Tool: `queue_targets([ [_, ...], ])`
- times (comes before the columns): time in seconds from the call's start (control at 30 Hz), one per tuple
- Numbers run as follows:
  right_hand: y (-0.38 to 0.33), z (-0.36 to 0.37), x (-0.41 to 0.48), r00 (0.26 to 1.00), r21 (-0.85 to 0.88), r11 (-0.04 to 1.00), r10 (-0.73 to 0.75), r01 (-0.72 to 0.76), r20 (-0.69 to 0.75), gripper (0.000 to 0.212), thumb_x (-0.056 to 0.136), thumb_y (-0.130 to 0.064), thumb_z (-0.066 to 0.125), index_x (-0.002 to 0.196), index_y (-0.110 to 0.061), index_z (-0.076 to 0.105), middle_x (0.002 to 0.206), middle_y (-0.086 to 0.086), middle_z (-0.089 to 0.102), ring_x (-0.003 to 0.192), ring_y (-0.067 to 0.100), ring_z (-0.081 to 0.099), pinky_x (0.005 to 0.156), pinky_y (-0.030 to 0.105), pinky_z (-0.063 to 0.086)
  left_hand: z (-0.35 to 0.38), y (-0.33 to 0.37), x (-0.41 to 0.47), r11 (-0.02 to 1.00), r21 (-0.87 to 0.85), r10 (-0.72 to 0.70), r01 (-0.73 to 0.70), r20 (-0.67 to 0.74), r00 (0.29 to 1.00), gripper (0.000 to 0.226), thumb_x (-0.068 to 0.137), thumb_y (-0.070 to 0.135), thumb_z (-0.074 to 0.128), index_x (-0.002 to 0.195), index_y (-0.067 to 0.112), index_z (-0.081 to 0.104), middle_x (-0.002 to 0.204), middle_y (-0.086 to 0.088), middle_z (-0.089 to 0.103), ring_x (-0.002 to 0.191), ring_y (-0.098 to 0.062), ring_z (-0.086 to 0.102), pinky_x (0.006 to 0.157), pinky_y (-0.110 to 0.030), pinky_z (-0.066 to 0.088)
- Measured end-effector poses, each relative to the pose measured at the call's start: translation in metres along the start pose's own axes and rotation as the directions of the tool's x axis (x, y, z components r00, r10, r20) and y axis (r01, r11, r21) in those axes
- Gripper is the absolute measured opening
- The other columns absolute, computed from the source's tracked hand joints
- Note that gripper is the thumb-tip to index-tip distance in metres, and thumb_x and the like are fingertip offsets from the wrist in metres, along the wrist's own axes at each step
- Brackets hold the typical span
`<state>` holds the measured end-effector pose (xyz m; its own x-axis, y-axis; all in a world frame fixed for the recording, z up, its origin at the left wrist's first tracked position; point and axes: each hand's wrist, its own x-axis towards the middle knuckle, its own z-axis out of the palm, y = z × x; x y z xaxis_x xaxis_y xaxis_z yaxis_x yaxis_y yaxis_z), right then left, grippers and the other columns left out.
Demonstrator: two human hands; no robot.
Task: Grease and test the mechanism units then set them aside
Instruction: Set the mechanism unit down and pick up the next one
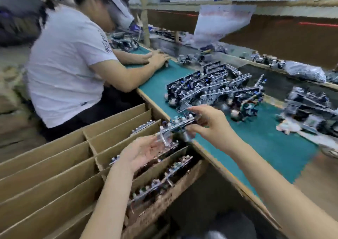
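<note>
My right hand (210,123) pinches a grey-and-black mechanism unit (175,126) and holds it over the bench's near edge, above the cardboard box. My left hand (144,152) lies palm up just below the unit's left end, fingers spread and relaxed, touching or nearly touching it. The picture is blurred, so the contact is unclear. A pile of similar mechanism units (215,87) lies on the green mat (265,140) behind my right hand.
A divided cardboard box (54,167) stands left of the bench, with several units (164,176) slotted upright in its near compartments. Another person in a white shirt (67,65) works at the bench on the left. More parts (311,109) lie at the right.
</note>
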<state>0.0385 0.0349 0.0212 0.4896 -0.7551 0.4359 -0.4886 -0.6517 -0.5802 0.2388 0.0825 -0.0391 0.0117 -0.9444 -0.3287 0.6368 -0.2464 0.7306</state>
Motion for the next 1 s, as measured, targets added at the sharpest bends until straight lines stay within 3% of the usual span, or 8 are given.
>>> queue_targets([
  [0.13,-0.014,0.057,0.041,0.995,0.080,0.996,0.031,-0.039,0.096,0.045,0.078,-0.013,0.072,0.120,-0.003,0.059,0.115,0.013,0.062,0.101,0.017,0.054,0.081,0.014,0.034,-0.043,0.036,-0.015,0.980,0.197,0.061,-0.028,-0.159,0.985,0.022,0.097,0.007,0.041,0.110,-0.005,0.055,0.085,-0.021,0.071,0.075,-0.026,0.072,0.066,-0.027,0.058],
  [0.23,-0.022,0.100,0.072,0.979,0.085,0.992,0.075,-0.093,0.190,0.047,0.083,-0.016,0.068,0.126,-0.003,0.054,0.126,0.013,0.057,0.117,0.024,0.050,0.093,0.022,0.033,-0.063,0.056,-0.009,0.936,0.350,0.187,-0.037,-0.407,0.894,0.030,0.098,0.007,0.046,0.123,-0.009,0.048,0.104,-0.024,0.063,0.083,-0.028,0.065,0.082,-0.036,0.050],
  [0.33,-0.029,0.140,0.097,0.960,0.088,0.986,0.116,-0.143,0.255,0.041,0.086,-0.013,0.064,0.124,-0.002,0.053,0.125,0.014,0.057,0.115,0.025,0.051,0.089,0.023,0.035,-0.076,0.073,-0.003,0.907,0.416,0.314,-0.064,-0.567,0.761,0.028,0.098,0.008,0.047,0.122,-0.005,0.050,0.108,-0.020,0.058,0.077,-0.023,0.060,0.080,-0.031,0.050],
  [0.4,-0.032,0.164,0.110,0.950,0.092,0.981,0.139,-0.171,0.280,0.039,0.086,-0.011,0.063,0.122,-0.001,0.053,0.123,0.015,0.058,0.116,0.026,0.051,0.090,0.025,0.035,-0.089,0.082,0.003,0.876,0.477,0.391,-0.073,-0.613,0.686,0.012,0.097,0.009,0.048,0.103,0.003,0.056,0.101,-0.016,0.058,0.073,-0.020,0.058,0.066,-0.023,0.052],
  [0.5,-0.029,0.194,0.122,0.935,0.072,0.975,0.179,-0.210,0.306,0.041,0.085,-0.009,0.064,0.123,-0.001,0.051,0.124,0.016,0.056,0.117,0.028,0.050,0.096,0.031,0.036,-0.111,0.088,0.008,0.676,0.727,0.506,0.116,-0.573,0.645,0.028,0.096,0.016,0.049,0.070,0.011,0.056,0.073,-0.007,0.054,0.070,-0.021,0.050,0.063,-0.027,0.041],
  [0.63,-0.015,0.219,0.125,0.872,-0.043,0.976,0.212,-0.215,0.441,0.045,0.086,-0.016,0.064,0.126,-0.003,0.047,0.128,0.016,0.053,0.117,0.030,0.049,0.098,0.034,0.039,-0.123,0.084,0.010,0.376,0.863,0.464,0.337,-0.490,0.738,0.042,0.094,0.013,0.050,0.052,0.009,0.046,0.059,-0.015,0.047,0.068,-0.023,0.041,0.061,-0.034,0.038],
  [0.77,-0.012,0.235,0.124,0.839,-0.131,0.983,0.179,-0.130,0.513,0.041,0.088,-0.015,0.062,0.125,-0.002,0.050,0.125,0.018,0.054,0.115,0.033,0.051,0.097,0.038,0.042,-0.129,0.080,0.015,0.220,0.890,0.473,0.399,-0.455,0.755,0.019,0.089,0.019,0.060,0.076,0.005,0.061,0.059,-0.001,0.049,0.056,-0.013,0.045,0.049,-0.025,0.032],
  [1.0,-0.009,0.248,0.119,0.816,-0.236,0.969,0.190,-0.068,0.546,0.038,0.095,-0.021,0.049,0.131,-0.011,0.048,0.129,0.014,0.054,0.117,0.032,0.051,0.098,0.042,0.042,-0.121,0.076,0.028,0.163,0.859,0.559,0.486,-0.486,0.672,0.019,0.092,0.010,0.053,0.101,0.002,0.068,0.096,-0.016,0.065,0.081,-0.026,0.055,0.077,-0.034,0.045],
])
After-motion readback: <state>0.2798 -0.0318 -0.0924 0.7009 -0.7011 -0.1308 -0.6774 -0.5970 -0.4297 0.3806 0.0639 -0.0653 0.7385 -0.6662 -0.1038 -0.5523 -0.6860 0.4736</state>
